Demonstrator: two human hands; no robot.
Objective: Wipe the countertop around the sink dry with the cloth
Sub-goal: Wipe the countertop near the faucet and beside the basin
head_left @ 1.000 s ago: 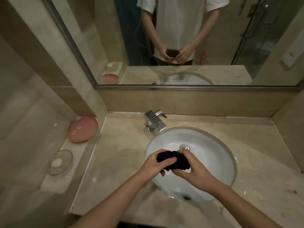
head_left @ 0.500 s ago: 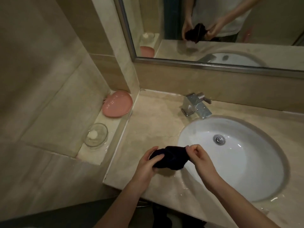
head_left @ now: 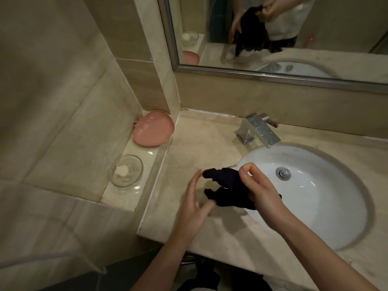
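Note:
A dark cloth [head_left: 225,189] hangs bunched above the beige stone countertop [head_left: 201,143], at the left rim of the white oval sink [head_left: 327,206]. My right hand [head_left: 262,190] pinches the cloth's top edge between thumb and fingers. My left hand [head_left: 194,203] is spread beside the cloth with its fingers straight, fingertips touching the cloth's left ends. Water shines on the counter in front of the sink.
A chrome tap [head_left: 259,130] stands behind the sink. On a lower ledge at left sit a pink dish [head_left: 153,129] and a glass dish with soap [head_left: 126,171]. A mirror [head_left: 294,34] spans the back wall. The counter's front edge is just under my forearms.
The cloth has moved from over the sink to the counter's left side and come partly unbunched. My left hand has let go of it and spread its fingers. The view swung left.

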